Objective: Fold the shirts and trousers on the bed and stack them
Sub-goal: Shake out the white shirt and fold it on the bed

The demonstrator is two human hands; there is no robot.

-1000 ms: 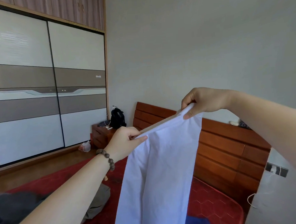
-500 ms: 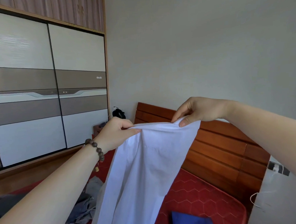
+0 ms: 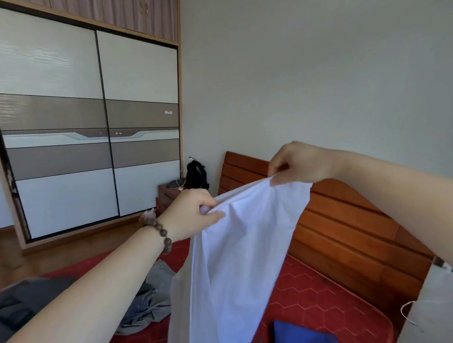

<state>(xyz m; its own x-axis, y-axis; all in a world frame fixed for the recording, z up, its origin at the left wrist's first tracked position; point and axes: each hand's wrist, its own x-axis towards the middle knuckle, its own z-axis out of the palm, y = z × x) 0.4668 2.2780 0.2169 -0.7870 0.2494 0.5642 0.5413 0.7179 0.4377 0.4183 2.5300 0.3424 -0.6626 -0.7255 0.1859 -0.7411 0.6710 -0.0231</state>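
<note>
head view: white shirt [image 3: 235, 262] below both hands' grip

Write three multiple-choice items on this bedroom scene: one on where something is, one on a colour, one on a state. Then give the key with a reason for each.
1. Where does the blue cloth lie?
A. on the red bed cover, at the bottom of the picture
B. on the floor by the wardrobe
C. over the headboard

2. What colour is the shirt being held up?
A. grey
B. white
C. red

3. How is the shirt held?
A. spread flat on the bed
B. by the right hand alone
C. pinched at its top edge by both hands, hanging down

Key:
1 A, the blue cloth rests on the red cover below and to the right of the shirt.
2 B, the hanging cloth is plainly white; the grey clothes lie crumpled on the bed.
3 C, the left hand and the right hand each pinch the top edge, and the cloth hangs below them.
</note>
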